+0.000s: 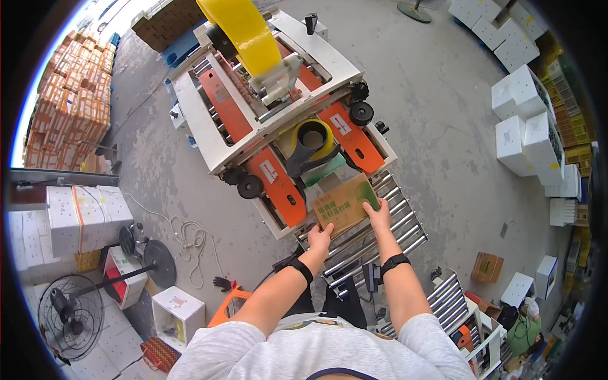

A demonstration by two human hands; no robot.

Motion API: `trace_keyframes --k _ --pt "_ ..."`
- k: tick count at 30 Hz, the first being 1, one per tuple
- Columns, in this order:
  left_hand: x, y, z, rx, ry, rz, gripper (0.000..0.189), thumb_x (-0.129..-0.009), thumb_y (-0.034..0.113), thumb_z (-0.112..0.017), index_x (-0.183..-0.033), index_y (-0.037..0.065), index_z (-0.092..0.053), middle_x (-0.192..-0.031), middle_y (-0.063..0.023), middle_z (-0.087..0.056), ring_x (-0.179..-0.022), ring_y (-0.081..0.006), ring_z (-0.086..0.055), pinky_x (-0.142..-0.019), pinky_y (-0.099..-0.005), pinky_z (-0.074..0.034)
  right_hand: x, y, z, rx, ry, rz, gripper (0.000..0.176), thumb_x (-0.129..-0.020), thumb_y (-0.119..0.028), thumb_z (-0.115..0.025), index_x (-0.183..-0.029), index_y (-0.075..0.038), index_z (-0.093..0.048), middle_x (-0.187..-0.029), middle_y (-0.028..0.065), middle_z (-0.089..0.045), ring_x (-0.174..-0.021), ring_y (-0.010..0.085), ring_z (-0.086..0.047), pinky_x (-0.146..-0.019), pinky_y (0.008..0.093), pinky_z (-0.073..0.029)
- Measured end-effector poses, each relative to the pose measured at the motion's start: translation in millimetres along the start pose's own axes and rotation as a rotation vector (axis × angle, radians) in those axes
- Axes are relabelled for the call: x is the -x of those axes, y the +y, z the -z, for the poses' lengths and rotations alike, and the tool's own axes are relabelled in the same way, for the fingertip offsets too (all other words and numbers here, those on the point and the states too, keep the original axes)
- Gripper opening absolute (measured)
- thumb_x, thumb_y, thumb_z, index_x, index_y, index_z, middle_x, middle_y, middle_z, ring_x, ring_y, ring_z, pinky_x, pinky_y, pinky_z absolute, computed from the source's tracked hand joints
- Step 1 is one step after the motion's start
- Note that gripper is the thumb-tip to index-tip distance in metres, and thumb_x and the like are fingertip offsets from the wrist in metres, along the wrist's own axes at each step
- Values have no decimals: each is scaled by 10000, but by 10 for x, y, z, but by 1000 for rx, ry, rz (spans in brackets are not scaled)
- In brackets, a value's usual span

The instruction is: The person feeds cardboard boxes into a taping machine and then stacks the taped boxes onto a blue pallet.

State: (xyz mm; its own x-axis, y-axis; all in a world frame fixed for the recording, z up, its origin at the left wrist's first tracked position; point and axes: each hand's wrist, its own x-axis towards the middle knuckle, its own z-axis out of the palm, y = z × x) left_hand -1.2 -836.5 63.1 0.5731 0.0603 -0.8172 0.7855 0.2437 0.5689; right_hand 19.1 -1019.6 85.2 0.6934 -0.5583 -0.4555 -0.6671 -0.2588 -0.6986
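Note:
Between my two hands is a brown cardboard box [345, 204] with green print, at the mouth of a carton sealing machine [285, 136]. My left hand [320, 237] grips its near left corner, thumb on top. On the right side, my right hand [379, 214] holds the box by its green-printed end, thumb on top; the fingers under it are hidden. Below the box runs a roller conveyor [386, 215]. The machine has orange side plates [277, 185], a yellow tape roll [244, 35] on top and another tape roll [311, 136] lower down.
A floor fan [71, 310], white foam boxes [88, 218] and a loose cable [190, 237] are to the left. Stacked cartons [73, 95] stand farther back. More foam boxes [522, 139] line the right side, with a small carton [487, 267] on the floor and a second roller conveyor [446, 301] nearby.

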Motion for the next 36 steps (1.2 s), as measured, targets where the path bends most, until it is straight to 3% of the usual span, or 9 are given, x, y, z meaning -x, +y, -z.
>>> trace_keyframes --k 11,13,15,22,25,28,30,32,36 --pt "-146 40 -6 48 123 -41 282 -830 146 -609 -1040 -38 -574 -923 -63 -601 -776 -134 -522 -685 -277 -405 -201 103 -301 -99 63 119 521 -712 -242 -705 -1135 -45 -474 -1062 114 -567 -988 227 -537 -845 319 -410" --pt "-48 82 -38 30 86 19 200 -831 97 -594 -985 -23 -553 -854 -45 -590 -667 -104 -502 -534 -218 -350 -213 145 -320 -135 117 161 521 -713 -228 -702 -1142 -47 -467 -1074 117 -561 -998 230 -532 -851 318 -407" --pt "-49 43 -55 63 89 -3 201 -832 97 -594 -990 -19 -553 -862 -46 -589 -676 -109 -509 -546 -220 -365 -212 128 -291 -130 78 119 560 -685 -235 -699 -1150 -37 -459 -1119 161 -539 -1047 301 -516 -873 362 -403" --pt "-119 131 -50 276 109 -81 315 -835 153 -601 -1071 -46 -535 -937 -59 -583 -782 -117 -524 -665 -246 -425 -180 -1 -335 -128 82 117 548 -678 -204 -702 -1142 -31 -466 -1091 163 -542 -1016 297 -526 -866 360 -405" --pt "-15 342 -97 146 234 -6 379 -826 162 -613 -1110 -54 -484 -1008 -95 -557 -873 -164 -546 -758 -289 -462 -224 -119 -396 -148 63 134 485 -719 -209 -684 -1131 -55 -479 -1087 134 -552 -974 243 -551 -839 341 -427" --pt "190 332 -72 180 108 69 421 -818 166 -622 -1128 -64 -453 -1050 -131 -534 -912 -209 -553 -828 -342 -463 -246 117 -508 -27 231 96 467 -726 -216 -671 -1127 -57 -494 -1079 137 -561 -911 229 -579 -797 345 -453" --pt "231 197 -18 162 122 91 361 -825 176 -607 -1102 -26 -493 -1012 -99 -554 -902 -194 -555 -784 -332 -469 -30 329 -307 35 92 69 433 -730 -220 -665 -1102 -55 -517 -1073 131 -571 -890 209 -586 -780 334 -460" --pt "367 139 82 -16 28 161 372 -848 193 -558 -1152 1 -465 -1097 -122 -511 -1034 -245 -509 -842 -354 -449 178 768 -99 76 101 99 388 -728 -209 -662 -1065 -61 -537 -1025 111 -583 -872 200 -578 -774 331 -453" --pt "406 -128 471 -409 -214 226 361 -820 197 -575 -1140 46 -504 -949 -69 -577 -881 -189 -567 -736 -327 -465 797 1829 585 355 183 168 284 -725 -153 -633 -983 -57 -564 -936 118 -560 -885 281 -530 -787 369 -427"
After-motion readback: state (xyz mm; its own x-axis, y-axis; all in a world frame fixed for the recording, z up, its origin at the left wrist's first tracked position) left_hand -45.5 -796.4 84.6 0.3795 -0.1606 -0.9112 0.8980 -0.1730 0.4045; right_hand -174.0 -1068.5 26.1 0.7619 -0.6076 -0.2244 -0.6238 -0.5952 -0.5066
